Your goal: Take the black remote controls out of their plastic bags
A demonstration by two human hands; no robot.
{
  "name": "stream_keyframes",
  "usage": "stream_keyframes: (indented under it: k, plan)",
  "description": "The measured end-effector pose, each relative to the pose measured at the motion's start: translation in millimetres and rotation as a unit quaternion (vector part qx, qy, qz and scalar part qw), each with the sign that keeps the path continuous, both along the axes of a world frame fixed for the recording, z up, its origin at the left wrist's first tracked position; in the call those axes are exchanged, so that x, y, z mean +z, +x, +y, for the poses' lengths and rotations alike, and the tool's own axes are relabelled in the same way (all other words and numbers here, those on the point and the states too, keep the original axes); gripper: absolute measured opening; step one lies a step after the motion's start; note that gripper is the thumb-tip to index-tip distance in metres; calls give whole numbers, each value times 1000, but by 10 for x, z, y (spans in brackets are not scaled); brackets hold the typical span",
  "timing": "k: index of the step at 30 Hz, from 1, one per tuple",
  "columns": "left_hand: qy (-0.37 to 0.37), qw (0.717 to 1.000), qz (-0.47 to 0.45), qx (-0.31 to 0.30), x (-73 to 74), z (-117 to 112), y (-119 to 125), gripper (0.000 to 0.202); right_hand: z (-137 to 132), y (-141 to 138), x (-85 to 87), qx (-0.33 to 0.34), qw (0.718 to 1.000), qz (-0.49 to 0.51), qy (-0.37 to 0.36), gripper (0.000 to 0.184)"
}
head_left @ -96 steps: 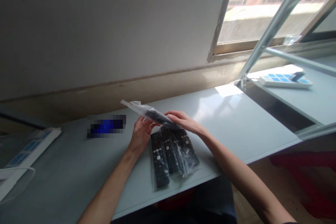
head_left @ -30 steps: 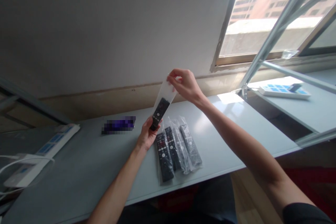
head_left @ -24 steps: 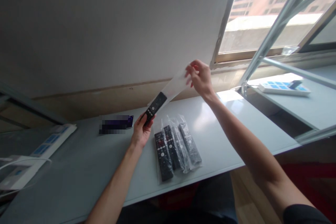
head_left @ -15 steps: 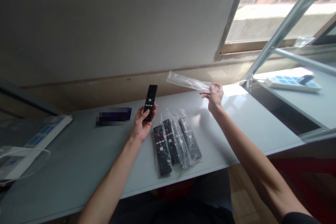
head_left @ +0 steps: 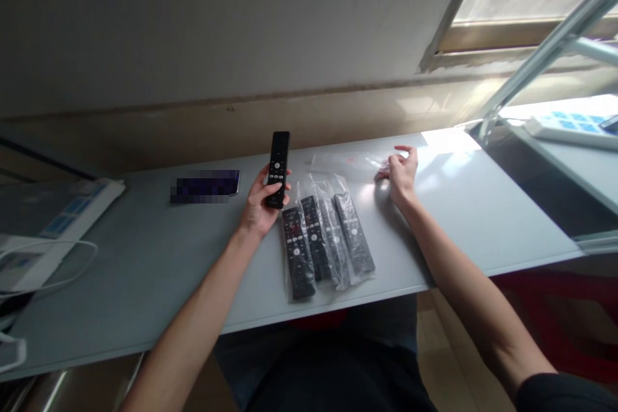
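My left hand [head_left: 261, 205] is closed round the lower end of a black remote control [head_left: 279, 158], held upright above the table with its buttons facing me. My right hand [head_left: 402, 174] pinches one end of a clear plastic bag [head_left: 338, 161], which stretches leftward low over the far part of the table. The bag looks flat, with a small red mark on it. Between my arms, several remotes in clear bags lie side by side, among them a left one [head_left: 298, 257] and a right one [head_left: 355, 235].
On the grey table [head_left: 193, 270], a dark flat device [head_left: 205, 187], partly blurred out, lies left of my left hand. A white power strip [head_left: 82, 212] and a white cable [head_left: 72, 280] are farther left. A metal frame [head_left: 526, 71] rises at the right, by the window.
My right hand has lowered the plastic bag from the air toward the tabletop. The left hand still holds the remote control upright. The camera view has shifted slightly.
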State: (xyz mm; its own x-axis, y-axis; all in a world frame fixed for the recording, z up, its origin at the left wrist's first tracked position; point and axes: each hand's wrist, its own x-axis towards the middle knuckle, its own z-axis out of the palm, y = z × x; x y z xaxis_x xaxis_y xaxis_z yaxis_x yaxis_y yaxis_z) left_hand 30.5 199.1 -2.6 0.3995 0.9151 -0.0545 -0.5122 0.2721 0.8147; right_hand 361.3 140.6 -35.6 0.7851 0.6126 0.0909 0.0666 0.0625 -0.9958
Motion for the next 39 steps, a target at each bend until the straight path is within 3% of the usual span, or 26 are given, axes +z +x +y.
stream_keyframes:
  k: [3,9,17,23,26,28,30,35,39]
  plan:
    - [-5,1000,2,-5,5,-8,4,53,-36,42,-3,-11,999,-28,-23,44]
    - [-10,999,-36,-26,21,-15,-16,40,-91,206,19,-55,990,-105,-72,22]
    - [-7,995,-77,-66,51,-15,-63,32,-175,430,88,-115,969,-163,-143,27]
    - [19,995,-58,-78,62,-50,-51,37,-308,508,157,-137,938,-222,-230,29]
    - [24,995,-41,-87,56,-64,-36,39,-389,519,220,-151,916,-270,-255,43]
    - [27,995,-35,-93,51,-70,-24,40,-421,430,250,-159,887,-346,-262,55]
    - [31,994,-31,-96,47,-75,-16,40,-431,232,247,-121,854,-433,-262,55]
    - [49,994,-21,-94,44,-81,-21,43,-434,-447,83,99,798,-531,-268,42]
    - [78,992,-1,-95,34,-92,-29,44,-449,-583,-40,170,774,-556,-252,45]
